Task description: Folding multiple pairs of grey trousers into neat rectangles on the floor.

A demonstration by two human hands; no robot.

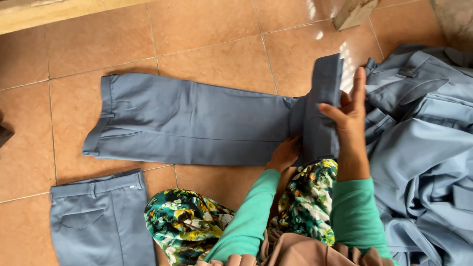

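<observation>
- Trousers (pixel 197 125) of grey-blue cloth lie flat on the tiled floor (pixel 207 29), waistband at the left, leg end folded up at the right.
- Another folded pair (pixel 101 219) lies near, lower left.
- Left hand (pixel 283 153) rests with its fingers curled at the base of the fold, touching the cloth.
- Right hand (pixel 351 118) grips the raised folded leg end, thumb in front and fingers behind.
- Heap of like garments (pixel 423 148) lies just beside it, at the right.
</observation>
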